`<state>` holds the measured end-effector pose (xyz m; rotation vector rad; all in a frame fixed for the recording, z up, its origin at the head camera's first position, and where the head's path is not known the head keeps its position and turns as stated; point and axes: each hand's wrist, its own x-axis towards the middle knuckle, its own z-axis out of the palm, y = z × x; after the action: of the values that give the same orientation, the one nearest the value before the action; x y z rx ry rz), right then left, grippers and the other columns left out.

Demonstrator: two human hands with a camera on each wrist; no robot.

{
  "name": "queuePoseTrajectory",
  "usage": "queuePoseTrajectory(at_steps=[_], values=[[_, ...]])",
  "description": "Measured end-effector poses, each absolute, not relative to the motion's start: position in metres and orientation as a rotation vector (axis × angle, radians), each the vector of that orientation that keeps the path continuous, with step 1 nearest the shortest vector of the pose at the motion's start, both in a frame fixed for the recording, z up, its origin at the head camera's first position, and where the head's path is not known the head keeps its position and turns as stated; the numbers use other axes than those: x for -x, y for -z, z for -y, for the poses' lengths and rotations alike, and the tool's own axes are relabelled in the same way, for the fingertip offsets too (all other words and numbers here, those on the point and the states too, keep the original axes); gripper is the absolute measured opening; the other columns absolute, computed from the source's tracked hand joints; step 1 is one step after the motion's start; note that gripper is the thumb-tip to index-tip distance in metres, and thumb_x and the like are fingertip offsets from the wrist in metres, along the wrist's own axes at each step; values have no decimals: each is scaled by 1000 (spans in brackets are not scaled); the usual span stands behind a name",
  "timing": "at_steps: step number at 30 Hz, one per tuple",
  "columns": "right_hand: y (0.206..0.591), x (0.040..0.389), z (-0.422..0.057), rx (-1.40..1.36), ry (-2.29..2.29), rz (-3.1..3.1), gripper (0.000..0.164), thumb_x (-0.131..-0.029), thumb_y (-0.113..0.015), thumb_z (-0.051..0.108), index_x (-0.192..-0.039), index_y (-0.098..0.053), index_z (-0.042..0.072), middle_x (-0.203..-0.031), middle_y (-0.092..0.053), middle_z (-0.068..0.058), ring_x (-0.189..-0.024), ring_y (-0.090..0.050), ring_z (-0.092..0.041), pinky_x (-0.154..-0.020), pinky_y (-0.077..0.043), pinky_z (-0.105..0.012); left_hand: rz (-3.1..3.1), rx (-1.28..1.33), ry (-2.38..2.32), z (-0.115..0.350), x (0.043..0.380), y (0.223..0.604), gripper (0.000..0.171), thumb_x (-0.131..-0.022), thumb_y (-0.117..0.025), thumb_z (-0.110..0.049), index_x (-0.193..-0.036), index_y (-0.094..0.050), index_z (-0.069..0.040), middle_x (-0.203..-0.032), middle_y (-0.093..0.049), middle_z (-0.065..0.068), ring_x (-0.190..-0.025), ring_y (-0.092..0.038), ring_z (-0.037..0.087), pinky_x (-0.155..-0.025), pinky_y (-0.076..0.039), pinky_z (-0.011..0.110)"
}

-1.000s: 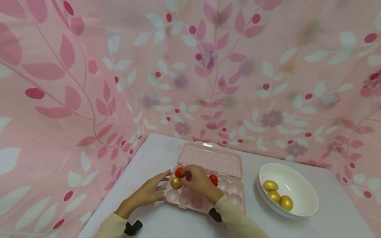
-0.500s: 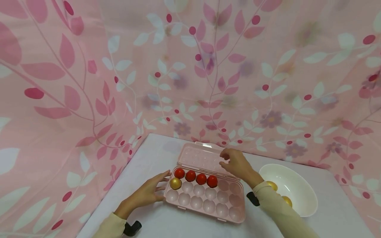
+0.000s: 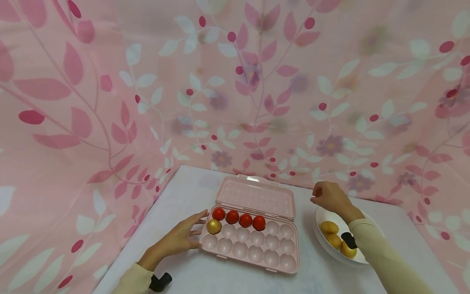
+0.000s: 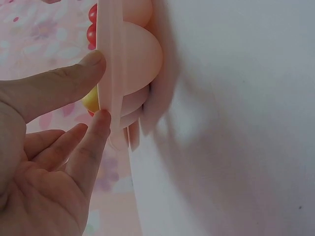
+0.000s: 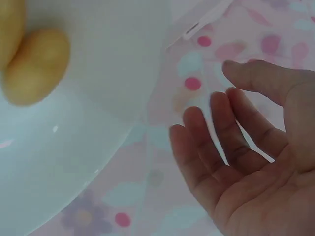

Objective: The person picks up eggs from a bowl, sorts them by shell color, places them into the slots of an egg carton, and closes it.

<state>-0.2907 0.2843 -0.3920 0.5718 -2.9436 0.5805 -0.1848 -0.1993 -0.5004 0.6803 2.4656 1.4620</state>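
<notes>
A pink plastic egg box (image 3: 249, 261) lies with its lid (image 3: 257, 196) folded back. Several shiny red eggs (image 3: 245, 220) line the left part of its back row, and one gold egg (image 3: 213, 226) sits in front of the leftmost. My left hand (image 3: 180, 237) rests at the box's left end. In the left wrist view, its thumb (image 4: 74, 81) and a straight finger touch the rim. My right hand (image 3: 332, 198), holding nothing, hovers above the far side of a white bowl (image 3: 323, 249); its fingers (image 5: 197, 142) are loosely bent. Three gold eggs (image 3: 329, 227) lie in the bowl.
A white cloth (image 3: 183, 192) covers the table. Pink leaf-patterned curtains (image 3: 205, 102) hang behind it and along its left side. The bowl stands to the right of the egg box, with a strip of cloth (image 3: 306, 228) between them.
My right hand has left the gold egg in the box, passed over the lid and moved right to the bowl. My left hand stays at the box's left end.
</notes>
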Motion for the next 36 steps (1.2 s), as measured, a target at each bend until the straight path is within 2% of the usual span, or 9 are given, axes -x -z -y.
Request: queuePoseTrajectory(at_steps=[7, 15, 19, 28, 36], values=[[397, 289, -301, -515, -548, 3125, 18, -74, -80, 16, -80, -67, 5, -71, -60, 1, -65, -53, -17, -59, -49, -31, -2478, -656, -1448, 203, 184, 503, 102, -74, -80, 4, -156, -22, -13, -154, -33, 12, -132, -44, 36, -96, -50, 38], [412, 289, -313, -465, -498, 3331, 32, -66, -84, 16, -89, -70, 0, -85, -66, -5, -75, -58, -22, -70, -55, -40, -2474, -671, -1457, 201, 184, 503, 101, -74, -81, 4, -155, -22, -9, -154, -33, 15, -132, -44, 36, -96, -50, 37], [422, 286, -316, -471, -440, 3368, 32, -62, -82, 14, -88, -68, 2, -85, -64, -5, -73, -57, -22, -65, -54, -39, -2484, -664, -1449, 201, 183, 503, 101, -74, -81, 3, -156, -22, -11, -153, -34, 15, -132, -45, 36, -96, -50, 36], [437, 282, -316, -456, -480, 3393, 30, -60, -77, 4, -89, -67, 4, -82, -58, -5, -69, -53, -20, -64, -51, -34, -2490, -663, -1451, 200, 183, 503, 101, -74, -81, 3, -155, -23, -10, -153, -36, 13, -132, -45, 35, -96, -50, 37], [448, 284, -323, -445, -476, 3395, 29, -59, -81, 2, -83, -66, 7, -78, -56, -4, -67, -52, -19, -60, -50, -31, -2491, -662, -1450, 199, 183, 502, 101, -75, -82, 1, -156, -23, -14, -152, -36, 14, -132, -44, 37, -95, -50, 37]])
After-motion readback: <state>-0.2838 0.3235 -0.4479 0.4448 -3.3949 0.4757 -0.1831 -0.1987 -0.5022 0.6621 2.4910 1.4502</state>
